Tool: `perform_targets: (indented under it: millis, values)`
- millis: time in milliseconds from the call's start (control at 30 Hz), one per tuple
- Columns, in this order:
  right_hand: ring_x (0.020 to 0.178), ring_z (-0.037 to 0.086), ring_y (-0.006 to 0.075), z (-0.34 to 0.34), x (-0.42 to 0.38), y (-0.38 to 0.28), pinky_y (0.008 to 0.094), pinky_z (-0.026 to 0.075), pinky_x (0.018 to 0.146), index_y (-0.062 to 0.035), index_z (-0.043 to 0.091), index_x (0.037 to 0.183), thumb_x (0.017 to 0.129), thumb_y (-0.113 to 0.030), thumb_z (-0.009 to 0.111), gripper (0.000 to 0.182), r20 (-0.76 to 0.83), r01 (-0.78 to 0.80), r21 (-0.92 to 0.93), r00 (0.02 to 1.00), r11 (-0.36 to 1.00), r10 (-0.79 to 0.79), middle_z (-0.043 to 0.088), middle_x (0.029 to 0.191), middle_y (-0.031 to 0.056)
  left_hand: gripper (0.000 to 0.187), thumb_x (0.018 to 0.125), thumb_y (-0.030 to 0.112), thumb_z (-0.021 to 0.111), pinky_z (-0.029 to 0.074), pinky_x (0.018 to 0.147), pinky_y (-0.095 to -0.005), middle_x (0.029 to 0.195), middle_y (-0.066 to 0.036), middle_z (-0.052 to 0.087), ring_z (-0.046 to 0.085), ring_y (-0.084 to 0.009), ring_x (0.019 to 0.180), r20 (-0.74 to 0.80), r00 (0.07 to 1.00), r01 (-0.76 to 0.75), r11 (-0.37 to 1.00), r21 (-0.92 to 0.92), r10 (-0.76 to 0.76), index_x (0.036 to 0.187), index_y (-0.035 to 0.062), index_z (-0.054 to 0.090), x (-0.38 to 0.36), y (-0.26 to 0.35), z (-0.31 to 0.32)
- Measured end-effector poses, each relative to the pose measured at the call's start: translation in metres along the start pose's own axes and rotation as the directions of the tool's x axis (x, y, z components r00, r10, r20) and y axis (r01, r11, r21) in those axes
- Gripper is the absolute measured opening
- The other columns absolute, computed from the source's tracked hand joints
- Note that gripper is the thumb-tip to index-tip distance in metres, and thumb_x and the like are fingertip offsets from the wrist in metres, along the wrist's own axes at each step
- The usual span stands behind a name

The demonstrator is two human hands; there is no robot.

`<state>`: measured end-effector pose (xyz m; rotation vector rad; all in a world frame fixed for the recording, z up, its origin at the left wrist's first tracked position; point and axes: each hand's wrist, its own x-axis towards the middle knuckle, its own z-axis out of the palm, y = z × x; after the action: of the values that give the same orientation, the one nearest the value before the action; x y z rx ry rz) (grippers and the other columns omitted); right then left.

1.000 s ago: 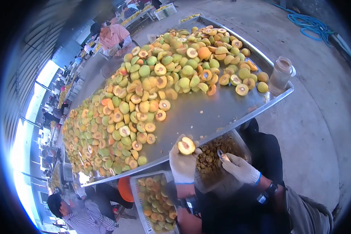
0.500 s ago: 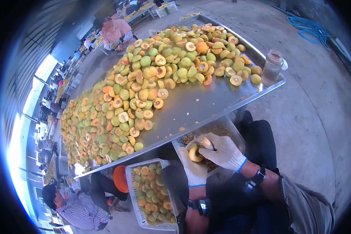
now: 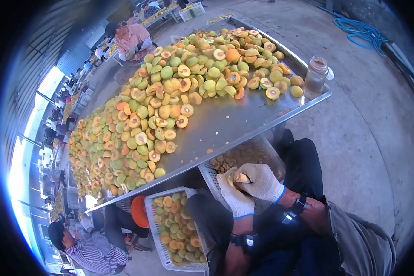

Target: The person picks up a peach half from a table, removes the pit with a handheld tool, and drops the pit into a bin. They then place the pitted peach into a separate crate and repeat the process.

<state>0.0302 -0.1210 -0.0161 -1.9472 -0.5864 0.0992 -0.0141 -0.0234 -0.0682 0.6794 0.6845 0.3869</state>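
My left hand (image 3: 236, 195), in a whitish glove with a blue cuff edge, is closed around a yellow fruit half (image 3: 232, 176) above a crate of pits (image 3: 221, 163). Close on its right, my right hand (image 3: 263, 181), gloved too, is closed on a small tool (image 3: 241, 178) with a pale handle, whose end meets the fruit. The fingers hide most of the tool and part of the fruit. Beyond both hands, many halved green and orange fruits (image 3: 168, 99) are heaped on a metal table (image 3: 202, 131).
A white crate of fruit halves (image 3: 177, 230) stands lower left beside an orange bowl (image 3: 140, 211). A clear jar (image 3: 316, 76) is on the table's right corner. One person (image 3: 96, 252) sits lower left; another (image 3: 131, 39) is behind the table. A blue hose (image 3: 361, 31) lies on the floor.
The view has shifted slightly. My left fingers have closed further over the fruit, which is turned and less visible. My right hand has tilted, with the tool against the fruit.
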Motion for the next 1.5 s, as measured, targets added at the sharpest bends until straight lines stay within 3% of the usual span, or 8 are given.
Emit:
perform_targets:
  millis: [167,367,600,800,1133,1267,1433,1500]
  values:
    - [0.080,0.071,0.0388,-0.006,-0.002,0.003,0.0444,0.055,0.072,-0.0028,0.072,0.095,0.088,-0.026,0.077,0.025,0.002,-0.010,0.037,1.000,0.999,0.010,0.072,0.087,0.0192,0.061,0.107,0.060,0.045,0.047,0.107,-0.0437,0.118,-0.012,0.065,0.060,-0.0265,0.114,-0.008,0.995,0.096,0.993,-0.074,-0.097,0.125,0.0043,0.061,-0.005,0.008,0.007]
    - [0.088,0.072,0.0418,-0.025,-0.017,0.003,0.0470,0.054,0.077,-0.0008,0.067,0.105,0.095,-0.035,0.070,0.036,0.259,-0.351,-0.020,0.903,0.936,0.344,0.072,0.091,0.0246,0.062,0.106,0.061,0.043,0.052,0.096,-0.0448,0.106,-0.015,0.067,0.063,-0.0282,0.102,0.112,0.993,-0.009,0.994,-0.112,0.022,0.122,0.0042,0.062,0.007,0.018,-0.007]
    - [0.089,0.067,0.0532,-0.013,-0.016,-0.014,0.0557,0.051,0.081,-0.0006,0.047,0.147,0.102,-0.042,0.054,0.061,0.379,-0.322,-0.005,0.876,0.947,0.299,0.068,0.096,0.0355,0.058,0.106,0.058,0.046,0.057,0.084,-0.0428,0.101,-0.016,0.067,0.067,-0.0291,0.089,0.054,0.999,0.012,0.992,-0.124,-0.006,0.120,0.0038,0.060,-0.002,0.021,0.005]
    - [0.093,0.069,0.0497,-0.009,-0.011,-0.021,0.0548,0.053,0.081,0.0027,0.057,0.134,0.103,-0.045,0.057,0.057,0.399,-0.402,-0.054,0.830,0.914,0.389,0.071,0.099,0.0317,0.055,0.106,0.055,0.047,0.057,0.084,-0.0413,0.103,-0.016,0.067,0.067,-0.0287,0.089,0.039,0.998,-0.054,0.995,-0.081,0.057,0.122,0.0037,0.059,-0.011,0.023,0.010]
    - [0.082,0.068,0.0528,-0.002,-0.019,-0.009,0.0568,0.052,0.074,0.0061,0.043,0.147,0.106,-0.043,0.048,0.064,0.390,-0.278,-0.110,0.871,0.954,0.298,0.068,0.088,0.0367,0.041,0.108,0.037,0.046,0.058,0.083,-0.0431,0.103,-0.017,0.066,0.066,-0.0288,0.089,-0.099,0.995,-0.037,0.998,-0.050,0.032,0.120,0.0002,0.059,-0.020,0.029,0.021]
    - [0.086,0.069,0.0508,-0.010,-0.015,-0.018,0.0541,0.053,0.077,0.0040,0.060,0.131,0.106,-0.042,0.049,0.054,0.456,-0.323,-0.085,0.828,0.943,0.325,0.069,0.091,0.0337,0.039,0.107,0.035,0.047,0.059,0.082,-0.0439,0.103,-0.016,0.066,0.066,-0.0289,0.087,-0.108,0.994,0.013,1.000,0.011,-0.012,0.117,-0.0007,0.060,-0.019,0.037,0.026]
    - [0.089,0.070,0.0458,-0.007,-0.022,-0.009,0.0490,0.054,0.080,0.0024,0.071,0.111,0.104,-0.045,0.053,0.051,0.468,-0.326,0.046,0.842,0.944,0.267,0.072,0.092,0.0285,0.039,0.108,0.033,0.046,0.056,0.062,-0.0380,0.084,-0.018,0.067,0.065,-0.0277,0.067,0.240,0.968,-0.110,0.979,0.170,0.067,0.103,-0.0018,0.062,-0.018,0.047,0.012]
    - [0.074,0.072,0.0353,-0.011,-0.022,-0.012,0.0430,0.056,0.069,0.0029,0.071,0.108,0.102,-0.047,0.056,0.052,0.512,-0.394,0.093,0.807,0.915,0.295,0.072,0.081,0.0223,0.040,0.108,0.033,0.046,0.054,0.059,-0.0367,0.079,-0.017,0.066,0.064,-0.0276,0.064,0.238,0.969,-0.112,0.975,0.190,0.065,0.099,-0.0022,0.062,-0.016,0.048,0.011]
